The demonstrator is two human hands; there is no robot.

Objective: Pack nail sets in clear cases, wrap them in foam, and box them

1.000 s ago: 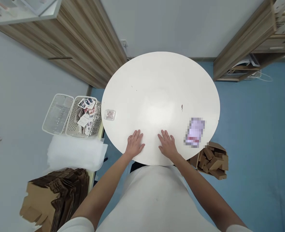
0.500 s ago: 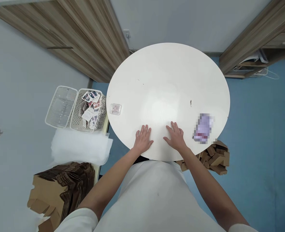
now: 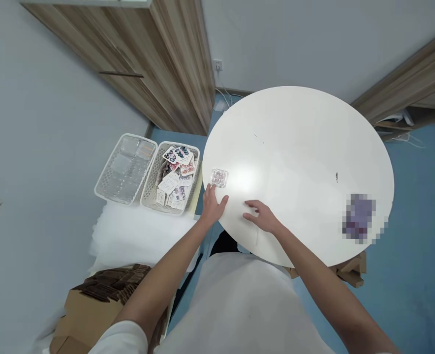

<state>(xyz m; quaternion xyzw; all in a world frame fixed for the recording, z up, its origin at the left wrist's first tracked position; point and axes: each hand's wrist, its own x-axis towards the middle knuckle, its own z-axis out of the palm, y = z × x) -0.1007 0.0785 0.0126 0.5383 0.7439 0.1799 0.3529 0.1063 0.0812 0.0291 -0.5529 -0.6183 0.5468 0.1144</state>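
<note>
A small clear plastic case (image 3: 219, 178) with pinkish contents lies near the left edge of the round white table (image 3: 298, 128). My left hand (image 3: 212, 206) is just on the near side of it, fingertips at its lower edge, thumb spread away; whether they touch the case I cannot tell. Further right, my right hand (image 3: 264, 216) is over the tabletop, fingers apart and slightly bent, holding nothing. A blurred-out purple object (image 3: 359, 216) rests near the table's right edge, away from both hands.
Left of the table stands a white basket (image 3: 147, 196) of printed cards (image 3: 169, 183), beside another basket (image 3: 103, 184) holding clear plastic boxes. White foam sheets (image 3: 136, 231) and folded brown cardboard (image 3: 92, 309) lie nearer me. A wooden cabinet (image 3: 180, 64) rises behind.
My left hand has moved from flat on the table's front to the clear case. My right hand has shifted left toward it, fingers now more bent. The view has swung left.
</note>
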